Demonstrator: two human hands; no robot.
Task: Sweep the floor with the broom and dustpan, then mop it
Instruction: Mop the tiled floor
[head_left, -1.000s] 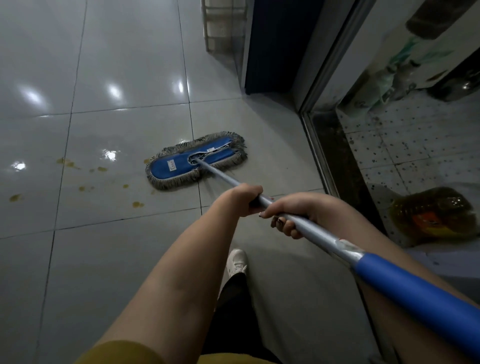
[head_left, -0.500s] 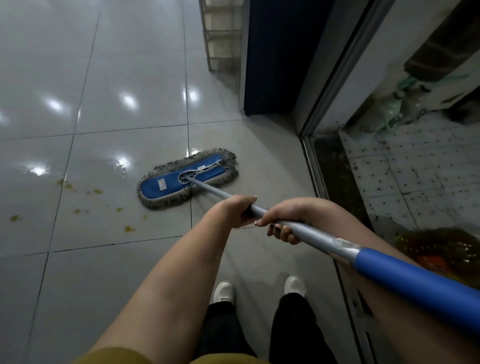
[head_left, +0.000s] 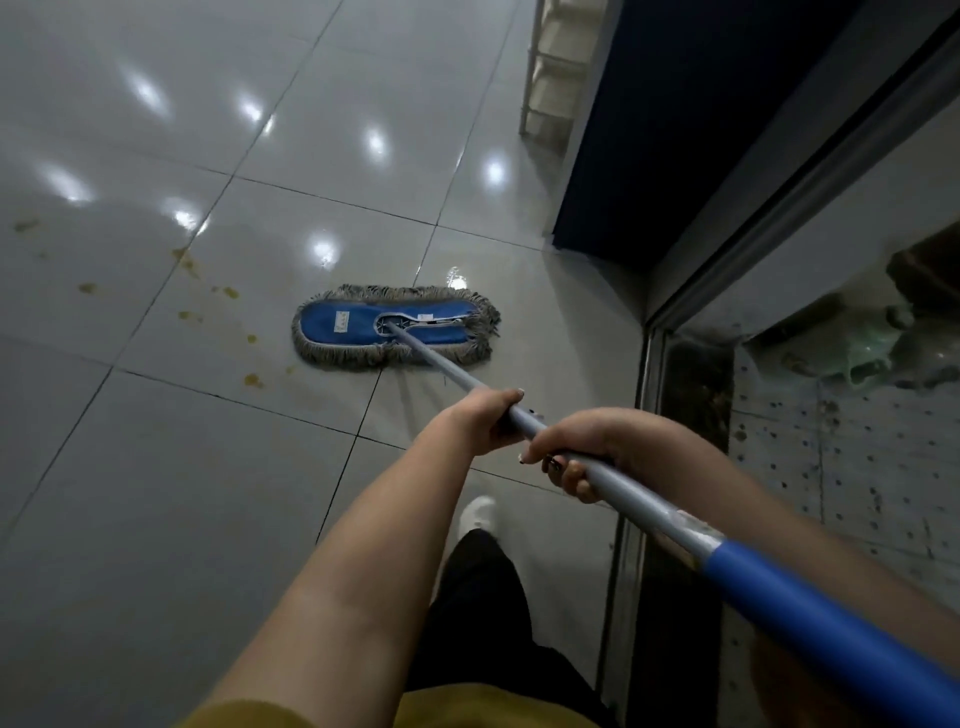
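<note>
L hand (head_left: 485, 422): grips grey metal mop pole (head_left: 441, 365).
R hand (head_left: 577, 451): grips it just behind.
Blue fringed mop pad (head_left: 345, 326): beyond both.

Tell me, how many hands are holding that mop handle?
2. The left hand grips the grey pole nearer the mop head; the right hand grips it just behind, ahead of the blue sleeve.
</note>
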